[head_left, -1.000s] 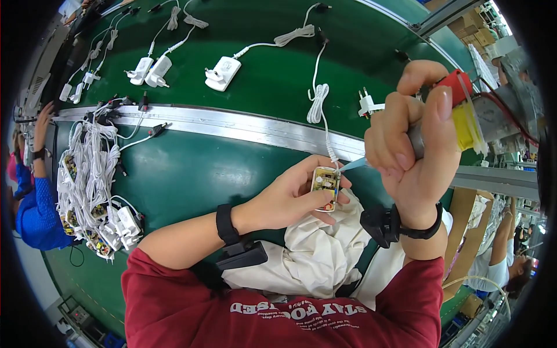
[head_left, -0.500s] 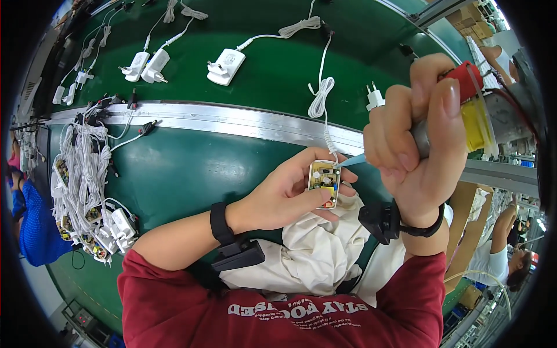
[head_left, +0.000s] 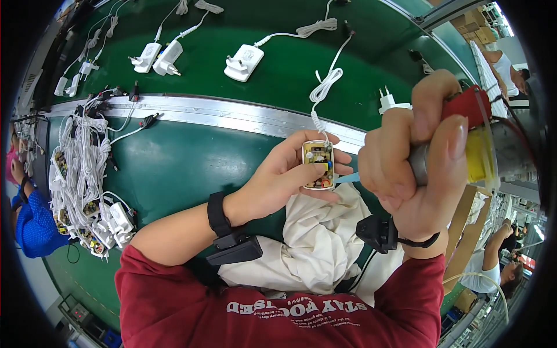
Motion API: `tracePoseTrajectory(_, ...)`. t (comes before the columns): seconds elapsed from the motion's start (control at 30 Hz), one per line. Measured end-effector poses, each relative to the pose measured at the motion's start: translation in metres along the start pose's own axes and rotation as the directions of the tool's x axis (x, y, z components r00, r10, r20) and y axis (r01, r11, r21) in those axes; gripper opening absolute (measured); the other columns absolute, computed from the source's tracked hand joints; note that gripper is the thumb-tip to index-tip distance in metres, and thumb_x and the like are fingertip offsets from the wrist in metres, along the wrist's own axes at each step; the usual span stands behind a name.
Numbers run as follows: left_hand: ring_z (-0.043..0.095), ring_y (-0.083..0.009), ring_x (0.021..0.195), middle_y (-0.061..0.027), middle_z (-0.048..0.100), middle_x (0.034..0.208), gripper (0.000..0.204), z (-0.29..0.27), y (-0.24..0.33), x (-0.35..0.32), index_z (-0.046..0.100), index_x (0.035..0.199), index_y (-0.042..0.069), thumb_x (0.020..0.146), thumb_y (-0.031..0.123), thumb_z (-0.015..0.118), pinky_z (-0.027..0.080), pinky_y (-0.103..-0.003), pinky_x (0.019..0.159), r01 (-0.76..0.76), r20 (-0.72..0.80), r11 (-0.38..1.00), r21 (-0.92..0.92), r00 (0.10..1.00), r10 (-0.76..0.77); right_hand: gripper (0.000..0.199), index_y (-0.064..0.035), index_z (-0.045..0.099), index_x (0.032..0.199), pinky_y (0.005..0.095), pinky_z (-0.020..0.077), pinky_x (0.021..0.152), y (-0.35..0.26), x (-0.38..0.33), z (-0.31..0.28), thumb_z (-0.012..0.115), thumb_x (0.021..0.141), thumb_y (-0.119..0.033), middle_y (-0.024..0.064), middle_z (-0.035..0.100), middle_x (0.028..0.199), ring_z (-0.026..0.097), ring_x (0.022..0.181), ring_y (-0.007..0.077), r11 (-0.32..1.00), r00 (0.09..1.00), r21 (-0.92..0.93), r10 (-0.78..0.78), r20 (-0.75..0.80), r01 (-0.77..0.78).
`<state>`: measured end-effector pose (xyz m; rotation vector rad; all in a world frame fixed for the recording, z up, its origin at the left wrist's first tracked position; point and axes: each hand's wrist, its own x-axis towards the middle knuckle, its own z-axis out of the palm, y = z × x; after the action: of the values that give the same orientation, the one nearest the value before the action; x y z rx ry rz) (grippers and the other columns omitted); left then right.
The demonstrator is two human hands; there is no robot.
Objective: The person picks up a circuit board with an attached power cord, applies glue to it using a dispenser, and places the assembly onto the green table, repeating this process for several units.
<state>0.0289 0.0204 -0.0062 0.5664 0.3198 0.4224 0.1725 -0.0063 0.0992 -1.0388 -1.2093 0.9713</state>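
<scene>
The left hand pinches a small open white charger shell with a yellow circuit board inside between thumb and curled fingers, above a cream cloth. Its white cord runs away across the green conveyor belt. Just to the right, the right hand has its fingers wrapped tight around a grey tool with red and yellow parts.

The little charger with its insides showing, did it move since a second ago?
Hardly. The left hand still holds the open charger in the same spot, and the right hand still grips the red and yellow tool beside it. Only the camera view shifted slightly; the chargers on the green belt look unmoved.
</scene>
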Motion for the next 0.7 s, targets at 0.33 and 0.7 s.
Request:
tracePoseTrajectory(0.33,0.051,-0.0242,0.116,-0.0130,0.050,0.123,0.036,-0.003,0.000,0.000,0.034,0.128,0.006,0.093,0.004,0.042,0.054,-0.040,0.084,-0.020,-0.023,1.000,0.002,1.000,0.020,0.035,-0.0089,0.034,0.099,0.0211,0.0237,0.035,0.007,-0.006,-0.003,0.032,0.097,-0.044,-0.0032,0.032,0.047,0.027,0.035,0.0059,0.999,0.999,-0.001,0.048,0.025,-0.048)
tracePoseTrajectory(0.7,0.044,-0.0275,0.122,-0.0166,0.038,0.134,0.042,-0.009,-0.001,-0.003,0.025,0.135,0.006,0.095,0.011,0.037,0.040,-0.049,0.100,0.041,0.161,0.971,-0.237,0.987,-0.002,0.036,-0.0079,0.034,0.103,0.0211,0.0238,0.036,0.009,-0.021,-0.001,0.033,0.097,-0.044,-0.0032,0.032,0.047,0.027,0.035,0.0059,0.995,0.993,0.002,0.099,0.057,-0.100)
